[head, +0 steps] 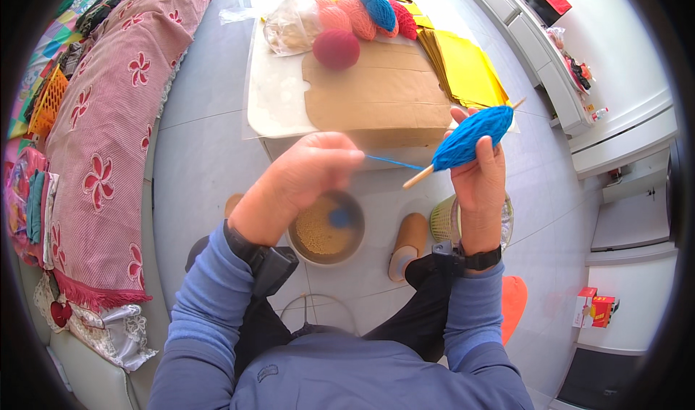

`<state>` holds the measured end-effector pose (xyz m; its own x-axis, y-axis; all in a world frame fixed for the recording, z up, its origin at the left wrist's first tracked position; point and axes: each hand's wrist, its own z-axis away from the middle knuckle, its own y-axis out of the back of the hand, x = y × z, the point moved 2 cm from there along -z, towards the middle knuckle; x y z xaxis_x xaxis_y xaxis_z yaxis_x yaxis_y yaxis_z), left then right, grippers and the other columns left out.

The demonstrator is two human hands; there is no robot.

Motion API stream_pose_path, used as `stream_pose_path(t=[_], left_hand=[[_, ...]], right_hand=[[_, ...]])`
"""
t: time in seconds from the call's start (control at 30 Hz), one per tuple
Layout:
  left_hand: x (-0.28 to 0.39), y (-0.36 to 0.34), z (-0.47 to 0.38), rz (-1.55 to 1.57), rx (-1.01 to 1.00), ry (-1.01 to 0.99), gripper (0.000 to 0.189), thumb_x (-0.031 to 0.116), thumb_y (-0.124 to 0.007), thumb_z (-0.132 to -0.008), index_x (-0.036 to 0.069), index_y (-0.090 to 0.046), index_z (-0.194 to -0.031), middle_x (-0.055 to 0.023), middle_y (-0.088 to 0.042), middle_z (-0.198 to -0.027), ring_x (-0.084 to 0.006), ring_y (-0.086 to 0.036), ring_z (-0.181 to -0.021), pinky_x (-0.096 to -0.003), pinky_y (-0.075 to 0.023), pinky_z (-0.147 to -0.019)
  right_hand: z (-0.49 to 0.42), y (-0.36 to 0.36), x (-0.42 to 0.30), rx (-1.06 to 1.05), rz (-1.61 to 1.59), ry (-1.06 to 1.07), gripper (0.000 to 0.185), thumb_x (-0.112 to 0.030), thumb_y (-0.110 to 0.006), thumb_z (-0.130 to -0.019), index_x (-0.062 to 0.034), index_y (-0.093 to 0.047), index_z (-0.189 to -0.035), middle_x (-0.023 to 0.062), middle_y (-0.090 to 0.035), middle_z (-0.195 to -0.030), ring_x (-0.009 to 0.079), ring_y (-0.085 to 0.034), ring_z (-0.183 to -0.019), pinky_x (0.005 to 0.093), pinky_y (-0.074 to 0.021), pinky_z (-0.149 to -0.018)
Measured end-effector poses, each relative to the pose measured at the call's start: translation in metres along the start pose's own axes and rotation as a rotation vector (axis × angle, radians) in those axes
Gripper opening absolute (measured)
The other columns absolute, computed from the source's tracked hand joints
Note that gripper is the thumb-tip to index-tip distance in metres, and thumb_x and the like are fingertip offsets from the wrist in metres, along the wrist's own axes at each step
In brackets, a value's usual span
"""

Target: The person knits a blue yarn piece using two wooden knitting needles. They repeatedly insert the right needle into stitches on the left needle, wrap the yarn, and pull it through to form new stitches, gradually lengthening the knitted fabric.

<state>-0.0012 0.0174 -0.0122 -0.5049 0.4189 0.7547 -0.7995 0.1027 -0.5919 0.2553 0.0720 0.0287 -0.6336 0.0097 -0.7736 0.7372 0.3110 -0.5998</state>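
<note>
My right hand (480, 165) holds a spindle-shaped bundle of blue yarn (473, 137), wound around a thin wooden stick (419, 177) that pokes out at both ends. A blue strand (392, 161) runs from the bundle's lower end to my left hand (319, 163), which pinches it between the fingertips and is slightly blurred. Below my left hand, a metal bowl (357, 241) on the floor contains many small yellowish grains or beans (317, 230). A blurred blue ball (340, 217), likely yarn, lies among them.
In front stands a low table (274, 106) bearing a cardboard sheet (374, 92), a dark red ball (336, 49), blue (380, 10) and pink yarn balls (355, 19), a plastic bag (293, 24) and yellow sheets (469, 65). A green basket (444, 220) is beside my slippered foot (410, 241). A covered sofa (117, 111) lines the left.
</note>
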Motion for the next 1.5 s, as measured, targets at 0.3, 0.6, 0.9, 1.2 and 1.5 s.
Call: stream_pose_path(t=[0.3, 0.6, 0.9, 1.2, 1.5], left_hand=[[0.002, 0.001, -0.002, 0.032, -0.021, -0.077, 0.010, 0.009, -0.068, -0.088, 0.007, -0.061, -0.082, 0.0008, -0.059, -0.075, -0.0098, -0.052, -0.064, -0.0255, -0.0457, -0.061], [-0.001, -0.001, -0.001, -0.015, -0.040, -0.024, 0.009, 0.010, -0.071, -0.087, 0.006, -0.063, -0.083, 0.0010, -0.060, -0.076, -0.0099, -0.055, -0.064, -0.0252, -0.0478, -0.061], [-0.003, 0.001, -0.002, -0.021, 0.006, 0.010, 0.009, 0.009, -0.072, -0.086, 0.006, -0.064, -0.084, 0.0013, -0.061, -0.076, -0.0091, -0.056, -0.064, -0.0246, -0.0482, -0.060], [-0.002, -0.001, -0.001, -0.022, 0.014, -0.007, 0.009, 0.008, -0.071, -0.087, 0.007, -0.063, -0.082, 0.0019, -0.060, -0.076, -0.0085, -0.055, -0.064, -0.0244, -0.0473, -0.059], [0.007, 0.005, 0.002, 0.002, -0.015, -0.074, 0.009, 0.009, -0.070, -0.088, 0.007, -0.062, -0.082, 0.0018, -0.058, -0.074, -0.0092, -0.054, -0.065, -0.0244, -0.0462, -0.060]], right_hand=[[0.005, -0.011, 0.010, -0.160, 1.815, 0.689, 0.050, 0.010, -0.068, -0.068, -0.0099, -0.065, -0.114, 0.0074, -0.063, -0.095, 0.0272, -0.054, -0.095, 0.0369, -0.0433, -0.092], [-0.002, 0.020, 0.008, 0.085, 0.234, -0.002, 0.032, 0.012, -0.057, -0.082, 0.0013, -0.055, -0.111, 0.0202, -0.062, -0.115, 0.0376, -0.056, -0.122, 0.0495, -0.0515, -0.099], [0.001, 0.011, 0.004, -0.109, -0.067, -0.099, 0.049, -0.024, -0.065, -0.095, -0.0011, -0.044, -0.133, 0.0149, -0.060, -0.120, 0.0287, -0.062, -0.112, 0.0421, -0.0575, -0.087], [0.006, -0.010, 0.008, 0.040, 0.654, -0.005, 0.049, -0.020, -0.068, -0.092, -0.0011, -0.048, -0.133, 0.0099, -0.063, -0.112, 0.0140, -0.059, -0.102, 0.0286, -0.0496, -0.087], [0.002, -0.011, 0.018, -0.330, 1.799, 0.626, 0.047, 0.009, -0.065, -0.066, -0.0093, -0.067, -0.109, 0.0099, -0.061, -0.101, 0.0326, -0.053, -0.102, 0.0479, -0.0304, -0.111]])
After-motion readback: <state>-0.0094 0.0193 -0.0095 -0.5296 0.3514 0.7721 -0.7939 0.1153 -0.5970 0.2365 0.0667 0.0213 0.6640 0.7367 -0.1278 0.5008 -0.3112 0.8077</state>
